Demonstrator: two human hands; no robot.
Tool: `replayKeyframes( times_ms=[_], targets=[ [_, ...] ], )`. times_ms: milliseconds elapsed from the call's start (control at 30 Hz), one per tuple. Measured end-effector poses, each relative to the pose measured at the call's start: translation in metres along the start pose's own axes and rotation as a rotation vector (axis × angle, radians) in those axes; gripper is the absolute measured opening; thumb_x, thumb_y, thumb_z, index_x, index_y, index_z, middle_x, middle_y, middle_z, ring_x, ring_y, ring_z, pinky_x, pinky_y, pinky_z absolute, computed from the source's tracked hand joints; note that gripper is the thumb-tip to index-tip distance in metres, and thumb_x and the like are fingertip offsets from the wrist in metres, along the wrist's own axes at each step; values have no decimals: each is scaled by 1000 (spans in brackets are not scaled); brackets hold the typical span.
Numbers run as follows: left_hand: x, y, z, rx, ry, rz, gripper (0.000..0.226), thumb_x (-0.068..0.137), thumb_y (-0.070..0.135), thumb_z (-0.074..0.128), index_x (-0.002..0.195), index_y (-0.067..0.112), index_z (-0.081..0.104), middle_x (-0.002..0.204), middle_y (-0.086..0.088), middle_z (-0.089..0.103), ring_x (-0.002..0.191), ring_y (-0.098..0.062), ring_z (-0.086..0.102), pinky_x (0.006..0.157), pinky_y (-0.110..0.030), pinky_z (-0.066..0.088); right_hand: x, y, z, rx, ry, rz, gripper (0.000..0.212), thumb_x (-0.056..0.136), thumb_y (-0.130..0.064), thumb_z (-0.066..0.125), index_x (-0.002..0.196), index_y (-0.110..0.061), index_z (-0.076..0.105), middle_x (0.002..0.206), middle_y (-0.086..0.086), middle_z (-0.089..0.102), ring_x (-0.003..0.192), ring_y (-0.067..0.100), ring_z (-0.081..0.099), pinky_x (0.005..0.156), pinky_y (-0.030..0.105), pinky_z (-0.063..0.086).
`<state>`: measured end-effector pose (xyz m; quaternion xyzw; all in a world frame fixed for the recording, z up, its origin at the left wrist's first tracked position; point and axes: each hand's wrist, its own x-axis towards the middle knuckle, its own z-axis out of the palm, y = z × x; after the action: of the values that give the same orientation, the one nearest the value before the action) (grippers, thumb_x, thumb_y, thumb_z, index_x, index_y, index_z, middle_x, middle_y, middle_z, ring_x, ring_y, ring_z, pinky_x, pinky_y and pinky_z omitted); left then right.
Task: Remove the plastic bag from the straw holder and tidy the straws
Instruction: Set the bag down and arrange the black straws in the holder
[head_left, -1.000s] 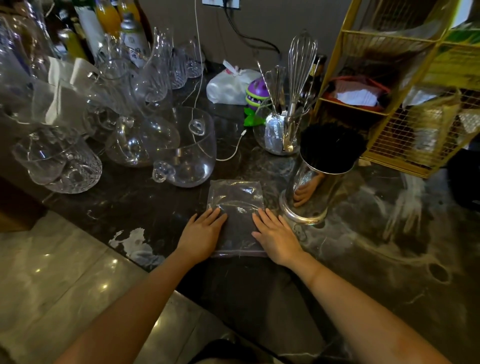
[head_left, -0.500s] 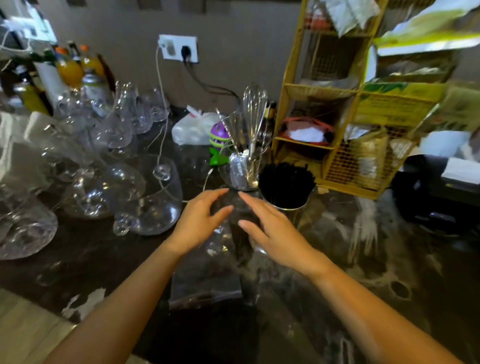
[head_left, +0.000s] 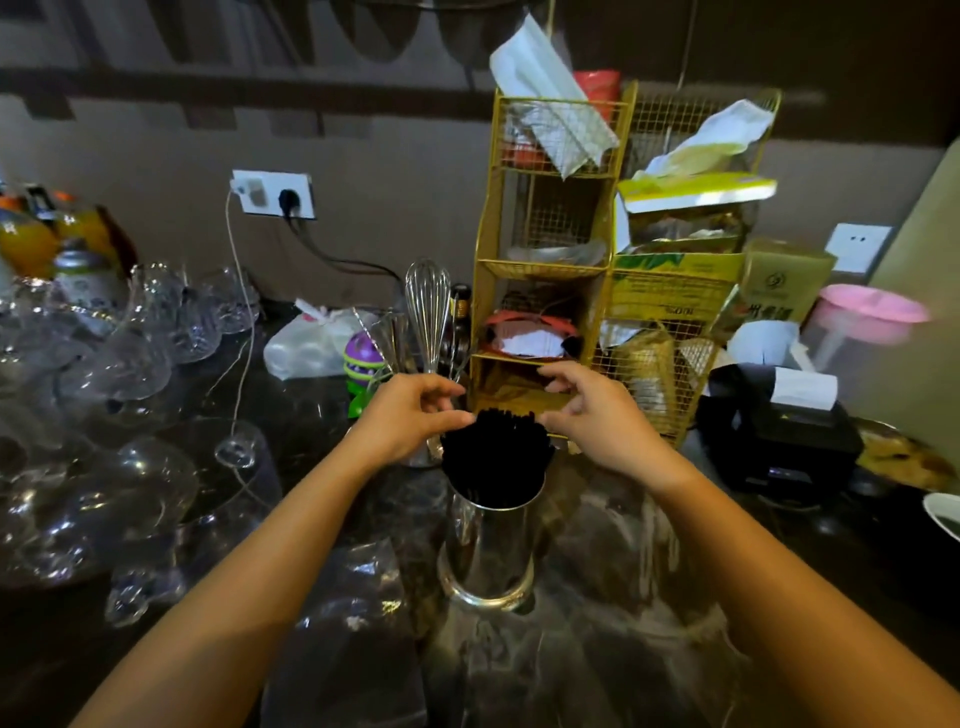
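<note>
Left hand and right hand rose from plastic bag to straws.

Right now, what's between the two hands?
In the head view, the straws in the holder stand between the left hand and the right hand.

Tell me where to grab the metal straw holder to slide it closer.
I'd wrap the right hand around the smooth wall of the straw holder, between rim and flared base, from its right. It stands upright, and black straws fill its mouth, leaving no rim to pinch.
</note>
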<state>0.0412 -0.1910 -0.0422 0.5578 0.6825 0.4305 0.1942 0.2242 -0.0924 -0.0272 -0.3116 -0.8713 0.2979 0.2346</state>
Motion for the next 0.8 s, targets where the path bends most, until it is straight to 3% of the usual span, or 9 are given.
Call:
replayKeyframes(
  times_ms=[100, 233, 367, 467, 600, 700, 800],
  targets=[
    [7, -1, 3, 31, -17, 10, 26, 73, 13, 68, 98, 6, 64, 65, 4, 57, 67, -14, 55, 75, -32, 48, 8, 8, 4, 8, -78, 38, 40, 80, -15, 63, 118, -17, 51, 109, 4, 57, 64, -1, 49, 52, 8, 37],
    [10, -2, 10, 18, -28, -2, 14, 74, 10, 67, 82, -2, 66, 56, 5, 55, 51, 0, 52, 61, -20, 43, 15, 10, 13, -8, -103, 54, 27, 80, -18, 64, 106, -14, 59, 90, -1, 56, 62, -2, 48, 51, 10, 36],
    [11, -1, 15, -27, -54, 1, 13, 76, 10, 65, 81, -2, 65, 62, -1, 59, 64, -14, 57, 69, -32, 48, 19, 7, 20, -54, -90, 50, 6, 81, -10, 61, 85, -11, 65, 66, -8, 56, 55, 0, 52, 46, 5, 38],
    [14, 1, 18, -32, -63, 30, 10, 76, 12, 65, 77, 2, 65, 61, 1, 58, 64, -16, 56, 71, -37, 48, 20, 4, 21, -81, -84, 24, 11, 81, -7, 60, 73, -13, 64, 61, -8, 56, 55, 2, 54, 50, 10, 40],
    [20, 8, 18, -79, -81, 55, 8, 76, 14, 65, 68, 15, 65, 63, 2, 58, 65, -15, 56, 68, -35, 46, 20, -6, 11, 27, -22, -22, 11, 80, -6, 61, 76, -17, 60, 61, -5, 55, 46, -2, 53, 41, 6, 40],
    [25, 15, 16, -95, -117, 90, 5, 75, 14, 66, 70, 12, 67, 62, -1, 57, 61, -12, 52, 63, -28, 41, 23, -17, 1, 107, 18, -77, 17, 78, -5, 64, 76, -20, 57, 63, -6, 57, 45, -6, 54, 45, 6, 43],
    [28, 22, 18, -91, -146, 135, 9, 73, 14, 68, 72, 6, 68, 65, -13, 57, 62, -18, 48, 63, -31, 38, 26, -26, -4, 186, 43, -117, 28, 77, -3, 64, 67, -27, 54, 62, -5, 57, 44, -6, 55, 46, 8, 46]
  ],
)
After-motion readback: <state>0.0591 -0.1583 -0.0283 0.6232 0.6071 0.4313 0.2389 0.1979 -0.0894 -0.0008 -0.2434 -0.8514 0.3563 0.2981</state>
